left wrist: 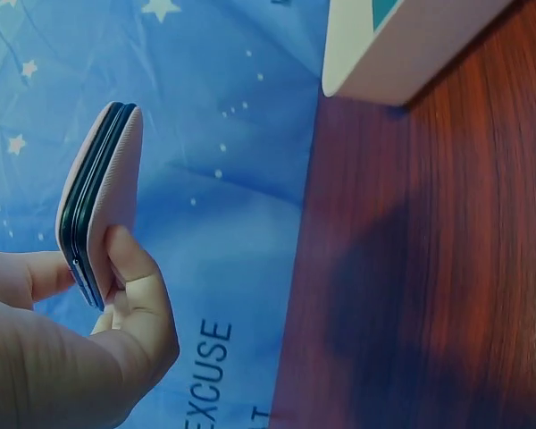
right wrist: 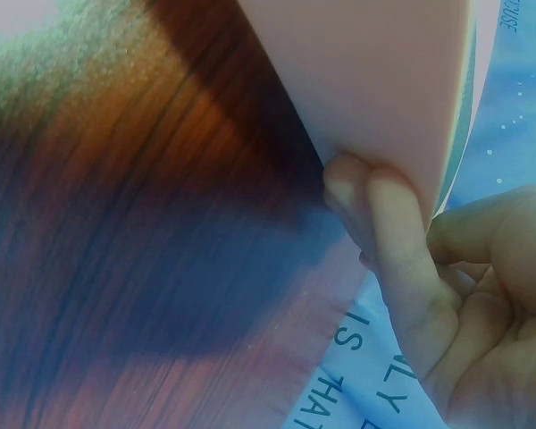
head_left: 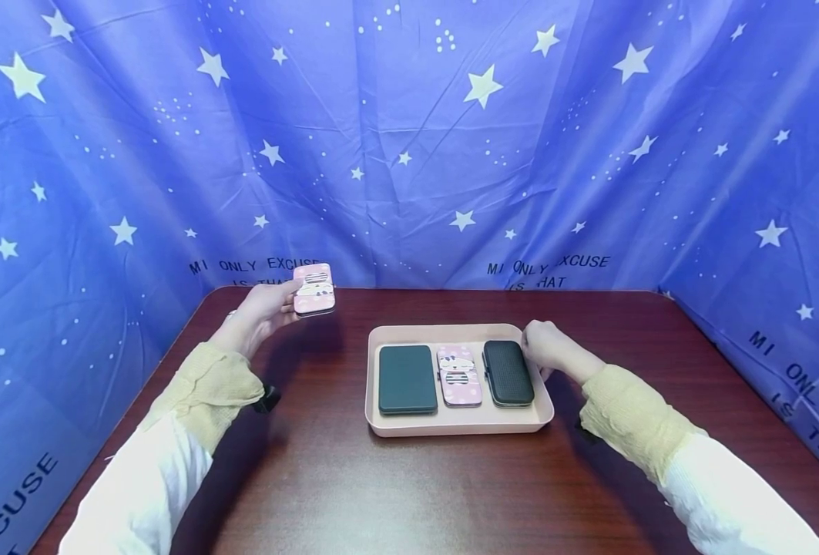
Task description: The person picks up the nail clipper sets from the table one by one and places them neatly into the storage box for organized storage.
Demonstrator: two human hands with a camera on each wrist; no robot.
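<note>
Head view: I observe the left hand [head_left: 263, 308] grasping a pink cat-print case [head_left: 314, 290] above the far left of the bench [head_left: 347, 493], well apart from the beige tray [head_left: 459, 427]. The right hand [head_left: 546, 348] is at the tray's right end, its fingers curled over the rim. Inside, left to right and apart from one another, I count a dark green case [head_left: 407, 379], a second cat-print case [head_left: 459, 376] and a black textured case [head_left: 508, 374]. In my judgement, a pull or lift at that end alone could drag or tip the tray and slide its contents together; the black case, nearest the grip, could also be knocked by the knuckles.

Left wrist view: the held case is edge-on, pinched near one end between thumb and fingers, its dark seam [left wrist: 94, 197] facing me. Most of its length projects beyond the grip, so I judge that a loosened pinch could let it pivot and drop.

Right wrist view: the hand pinches the tray wall. I cannot tell how firmly; a slip here could jolt the tray.
</note>
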